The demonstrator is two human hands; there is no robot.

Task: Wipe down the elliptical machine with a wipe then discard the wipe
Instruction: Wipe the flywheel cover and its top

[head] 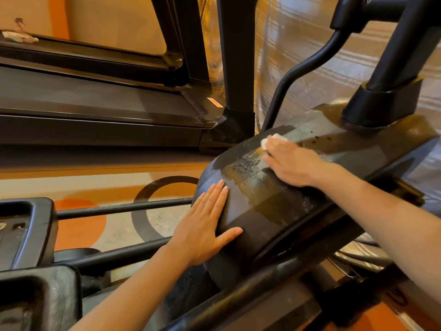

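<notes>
Black plastic housing (274,206) of the elliptical machine: wet streaks near its upper left edge. White wipe (274,139) is pressed there under the right hand (293,163); left hand (205,223) laid flat, fingers straight, bracing. Overlapping strokes toward the dry lower edge are advised.

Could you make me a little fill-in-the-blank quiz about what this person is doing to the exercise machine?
1. The right hand presses a white ____ onto the elliptical's housing.
2. The left hand lies ____ on the housing, fingers straight.
3. Beside the elliptical stands a ____, left of it.

Missing words: wipe; flat; treadmill
</notes>
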